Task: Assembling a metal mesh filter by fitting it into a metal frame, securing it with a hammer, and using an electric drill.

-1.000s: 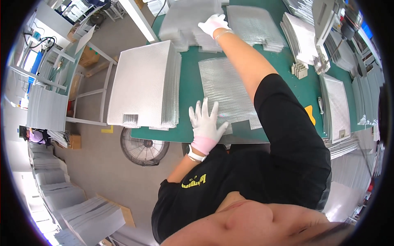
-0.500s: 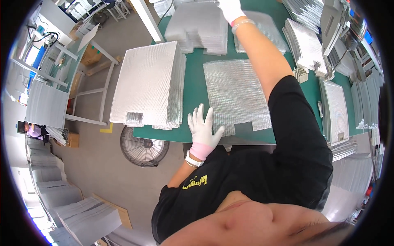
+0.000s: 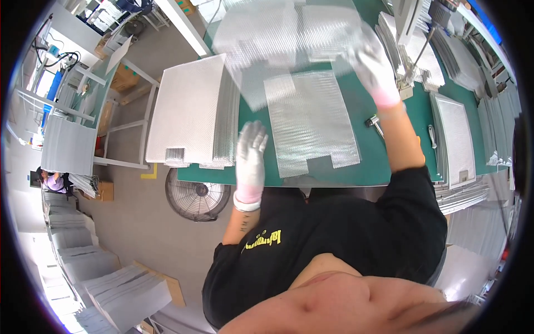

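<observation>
In front of me, on a green table [image 3: 257, 153], lies a silvery mesh sheet [image 3: 312, 119] with a notch in its near edge. My left hand [image 3: 250, 161], in a white glove, hovers beside its left edge, fingers stretched out and nothing in them. My right hand [image 3: 374, 67], also gloved and smeared by motion, is closed at the edge of another mesh sheet [image 3: 257, 86]. That sheet is blurred and tilted above the far part of the table, partly over the stacked sheets behind it. Its exact grip is hard to see.
A tall stack of mesh sheets [image 3: 189, 108] stands at the table's left. Right of the middle lies a metal-headed tool [image 3: 374, 121]; farther right are a white-handled tool [image 3: 432, 136] and framed panels [image 3: 457, 136]. A machine post [image 3: 409, 22] rises back right. A floor fan [image 3: 198, 192] stands below left.
My right hand has come back from the far stack toward the right, bringing a mesh sheet with it. My left hand has shifted left, away from the sheet lying in front.
</observation>
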Tool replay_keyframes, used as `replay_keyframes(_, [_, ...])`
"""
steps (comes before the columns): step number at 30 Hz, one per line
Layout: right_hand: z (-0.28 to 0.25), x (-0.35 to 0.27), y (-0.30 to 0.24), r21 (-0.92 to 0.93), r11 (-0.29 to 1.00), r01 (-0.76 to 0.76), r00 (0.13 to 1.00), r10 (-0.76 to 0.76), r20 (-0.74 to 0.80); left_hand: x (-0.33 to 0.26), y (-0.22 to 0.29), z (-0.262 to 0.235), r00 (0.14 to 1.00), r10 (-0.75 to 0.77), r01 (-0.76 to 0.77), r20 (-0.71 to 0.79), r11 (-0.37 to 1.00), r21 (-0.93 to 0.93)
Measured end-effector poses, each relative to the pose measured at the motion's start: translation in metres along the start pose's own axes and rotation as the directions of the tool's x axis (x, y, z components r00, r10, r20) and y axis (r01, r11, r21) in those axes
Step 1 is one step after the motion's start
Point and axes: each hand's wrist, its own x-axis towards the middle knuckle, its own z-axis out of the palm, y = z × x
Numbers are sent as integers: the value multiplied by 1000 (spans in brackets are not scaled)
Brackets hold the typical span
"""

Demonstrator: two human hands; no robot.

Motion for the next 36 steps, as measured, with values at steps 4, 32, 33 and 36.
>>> replay_keyframes(4, [1,-121,-12,-579,803,-143,989,137,-55,2,24,19,999,-28,28,-44,1000,8])
replay_keyframes(32, [8,-213,34,-967,144,-210,973,132,-191,33,-58,13,987,-117,103,-109,-58,993])
replay_keyframes(33, [9,-212,34,-967,143,-210,973,131,-191,33,-58,12,985,-124,113,-117,-35,993])
replay_keyframes(36, [9,-211,32,-963,162,-216,971,137,-194,35,-59,10,984,-134,110,-115,-43,993])
